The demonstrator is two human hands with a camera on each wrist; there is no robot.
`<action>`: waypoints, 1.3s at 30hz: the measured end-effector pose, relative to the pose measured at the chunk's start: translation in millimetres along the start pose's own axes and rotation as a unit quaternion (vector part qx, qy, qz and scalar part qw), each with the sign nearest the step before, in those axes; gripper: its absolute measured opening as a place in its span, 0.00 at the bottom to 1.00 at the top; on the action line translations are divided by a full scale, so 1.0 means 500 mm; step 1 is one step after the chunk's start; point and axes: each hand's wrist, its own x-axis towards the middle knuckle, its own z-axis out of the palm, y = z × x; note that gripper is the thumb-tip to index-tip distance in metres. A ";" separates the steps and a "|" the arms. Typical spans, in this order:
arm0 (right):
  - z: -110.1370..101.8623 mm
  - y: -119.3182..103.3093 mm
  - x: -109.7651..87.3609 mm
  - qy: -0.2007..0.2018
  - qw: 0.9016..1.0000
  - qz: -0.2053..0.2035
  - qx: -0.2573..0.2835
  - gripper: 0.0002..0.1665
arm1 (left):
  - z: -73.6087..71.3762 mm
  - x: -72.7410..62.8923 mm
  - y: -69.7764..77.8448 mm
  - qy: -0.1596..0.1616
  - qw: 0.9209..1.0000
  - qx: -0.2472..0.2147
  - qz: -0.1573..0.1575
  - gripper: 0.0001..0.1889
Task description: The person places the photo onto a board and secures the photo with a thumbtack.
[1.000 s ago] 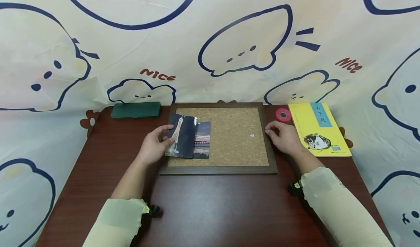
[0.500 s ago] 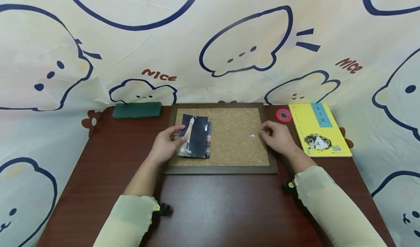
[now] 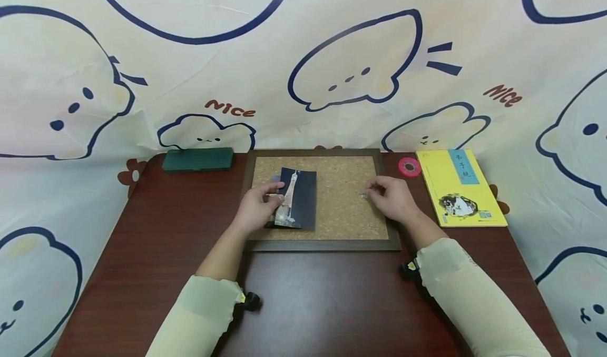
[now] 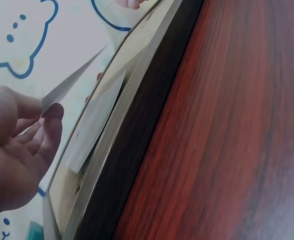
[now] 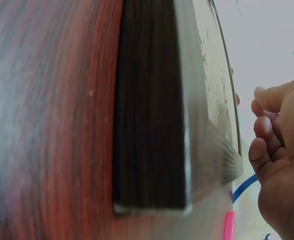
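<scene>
In the head view my left hand (image 3: 258, 208) pinches the left edge of a photo (image 3: 303, 199) of a pale tower against a dark sky. In the left wrist view this photo (image 4: 74, 80) is tilted, apart from the framed corkboard (image 3: 339, 225) below. A second photo (image 4: 98, 127) lies on the cork, mostly hidden by the first in the head view. My right hand (image 3: 393, 199) is over the board's right part with loosely curled fingers, beside small clear pieces (image 3: 363, 195). Nothing shows between its fingertips in the right wrist view.
A pink tape roll (image 3: 409, 167) lies right of the board, next to a yellow book (image 3: 462, 194). To the left at the back is a dark green case (image 3: 197, 159). The brown table (image 3: 313, 299) ends against a patterned cloth backdrop (image 3: 332, 41).
My left hand has carried the tower photo rightward over the board, covering most of the second photo. My right hand has moved left from the frame's right edge to the small clear pieces.
</scene>
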 end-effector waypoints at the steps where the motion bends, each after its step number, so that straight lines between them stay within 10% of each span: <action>1: 0.001 -0.003 0.001 0.000 1.000 -0.001 0.000 0.03 | 0.004 0.001 0.001 -0.001 1.000 0.000 0.003 0.20; 28: 0.055 -0.053 0.061 -0.019 1.000 -0.020 0.009 0.04 | 0.114 0.031 0.043 -0.004 1.000 0.015 0.027 0.23; 39: 0.077 -0.074 0.088 -0.064 0.997 0.031 0.006 0.04 | 0.148 0.039 0.050 0.004 0.996 0.079 0.051 0.24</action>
